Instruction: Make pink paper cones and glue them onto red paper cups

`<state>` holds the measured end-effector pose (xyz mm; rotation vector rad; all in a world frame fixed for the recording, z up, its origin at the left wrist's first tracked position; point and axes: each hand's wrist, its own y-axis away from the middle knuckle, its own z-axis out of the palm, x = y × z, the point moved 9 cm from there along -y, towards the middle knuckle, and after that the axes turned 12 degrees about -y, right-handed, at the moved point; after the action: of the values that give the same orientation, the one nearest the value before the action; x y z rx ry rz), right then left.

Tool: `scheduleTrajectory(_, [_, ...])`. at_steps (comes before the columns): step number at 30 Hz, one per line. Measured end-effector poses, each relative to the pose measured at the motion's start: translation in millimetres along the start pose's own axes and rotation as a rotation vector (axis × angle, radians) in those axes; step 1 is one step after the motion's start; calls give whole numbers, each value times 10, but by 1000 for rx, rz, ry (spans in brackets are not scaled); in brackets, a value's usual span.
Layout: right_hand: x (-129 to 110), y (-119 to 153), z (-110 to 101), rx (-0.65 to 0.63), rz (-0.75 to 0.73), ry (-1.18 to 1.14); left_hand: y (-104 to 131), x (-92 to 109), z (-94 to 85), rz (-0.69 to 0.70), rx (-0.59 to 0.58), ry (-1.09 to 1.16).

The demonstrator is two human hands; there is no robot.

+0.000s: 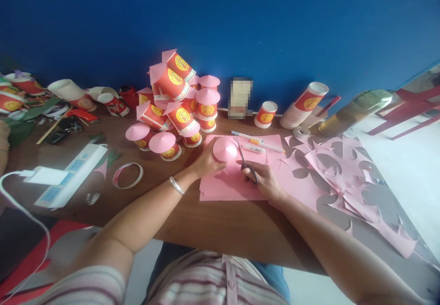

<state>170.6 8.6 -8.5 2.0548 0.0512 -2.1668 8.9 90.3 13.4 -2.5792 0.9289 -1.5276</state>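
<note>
My left hand is closed around a pink paper cone, its fingers at the cone's left and lower rim. A pair of scissors is in my right hand, fingers in the dark handles and blades pointing up beside the cone's right edge. Whether the blades touch the paper I cannot tell. Both hands are above a stack of pink paper sheets. On the sheets lie a glue stick and an orange-and-white pen; a blue-and-white pen lies just behind.
Red paper cups with pink cone tops are piled at the back left. A power strip and a tape roll lie left. Pink paper scraps cover the right side, near stacked cups and a bottle.
</note>
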Motion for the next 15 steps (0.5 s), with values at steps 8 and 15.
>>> scheduleTrajectory(8, [7,3,9,-2,5,-27,-1,-30,10,29,13,-25])
scheduleTrajectory(15, [2,-15,8,-6,-11,-11,-5,-19,-6,36,27,-57])
